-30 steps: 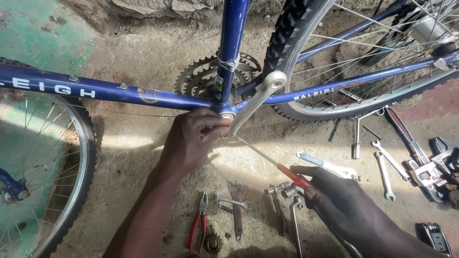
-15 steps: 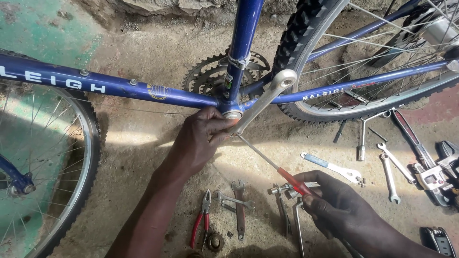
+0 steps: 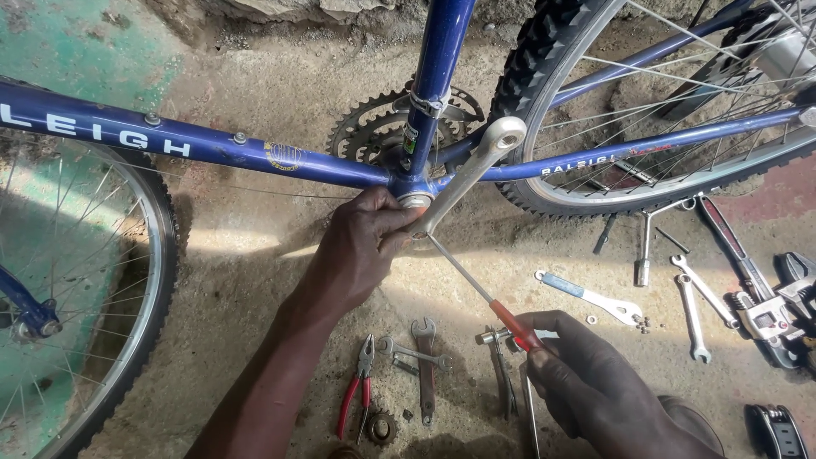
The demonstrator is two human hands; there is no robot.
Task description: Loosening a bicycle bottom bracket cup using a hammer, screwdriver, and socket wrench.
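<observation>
A blue bicycle frame (image 3: 255,153) lies across the upper part of the view, its tubes meeting at the bottom bracket (image 3: 414,197) near the middle. The rear wheel (image 3: 680,110) with its knobby tyre fills the upper right, and the front wheel (image 3: 85,280) curves down the left edge. White lettering runs along the left part of the down tube, a small round gold badge sits on the tube further right, and smaller white lettering marks the chainstay to the right of the bracket. A toothed chainring (image 3: 374,127) shows behind the seat tube, and a silver crank arm (image 3: 472,170) slants up right from the bracket.

The left hand (image 3: 361,251) is closed around the underside of the bottom bracket, fingers curled and touching the shell. The right hand (image 3: 595,382), lower right, is clamped on the red handle of a screwdriver (image 3: 480,293), whose thin shaft slants up left with its tip just beside the left fingers at the bracket.

On the dusty ground lie red-handled pliers (image 3: 357,391), spanners (image 3: 423,365), and a blue-handled flat wrench (image 3: 591,297).
</observation>
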